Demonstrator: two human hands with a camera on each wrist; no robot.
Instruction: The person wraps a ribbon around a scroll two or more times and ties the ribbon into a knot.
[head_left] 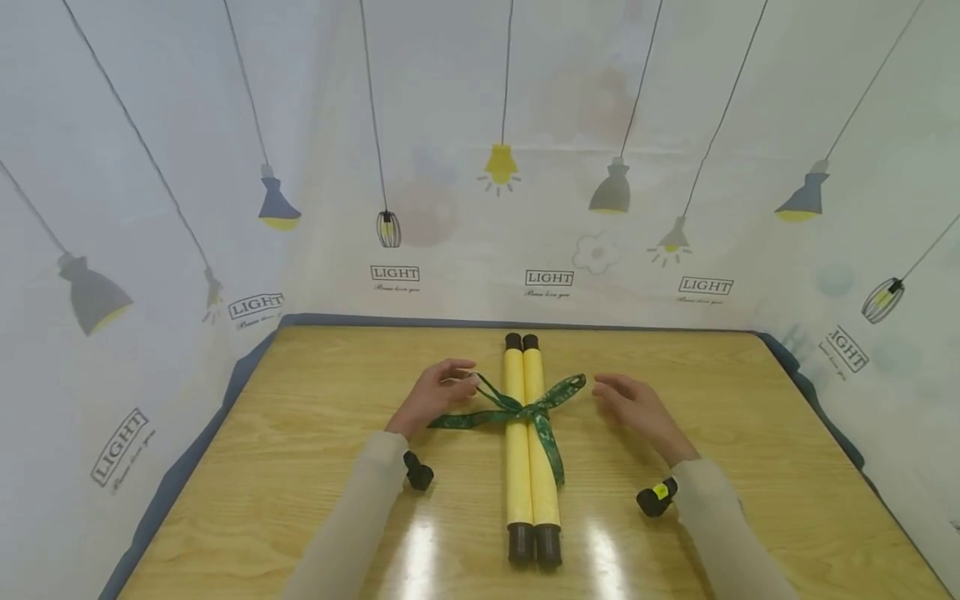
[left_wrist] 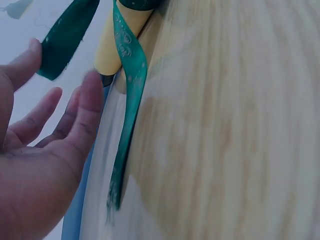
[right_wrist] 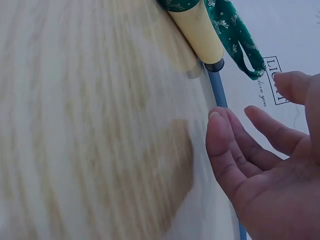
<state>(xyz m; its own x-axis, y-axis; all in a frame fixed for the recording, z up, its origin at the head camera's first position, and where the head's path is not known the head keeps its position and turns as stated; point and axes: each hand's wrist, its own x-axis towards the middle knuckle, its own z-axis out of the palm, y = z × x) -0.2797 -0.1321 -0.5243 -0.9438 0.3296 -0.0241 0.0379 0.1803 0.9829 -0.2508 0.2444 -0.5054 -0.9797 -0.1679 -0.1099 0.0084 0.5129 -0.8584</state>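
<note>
Two yellow rods (head_left: 518, 479) with dark end caps lie side by side on the table. A green patterned ribbon (head_left: 546, 446) goes around their middle, tied in a bow with a loop and a loose tail on each side. My left hand (head_left: 433, 395) is beside the left loop (left_wrist: 69, 37); its thumb tip is right at the loop's edge, while the fingers are spread and relaxed. Below that loop the frayed left tail (left_wrist: 131, 95) runs along the table. To the right, my right hand (head_left: 642, 413) hovers just past the right loop (right_wrist: 235, 37), fingers loosely bent around nothing.
The wooden table (head_left: 315, 500) extends around the rods. A pale wall covering (head_left: 465, 292) printed with lamps rises behind it and at both sides, with a blue strip (head_left: 390, 320) along the table's back edge. Each wrist wears a small black camera (head_left: 417, 472).
</note>
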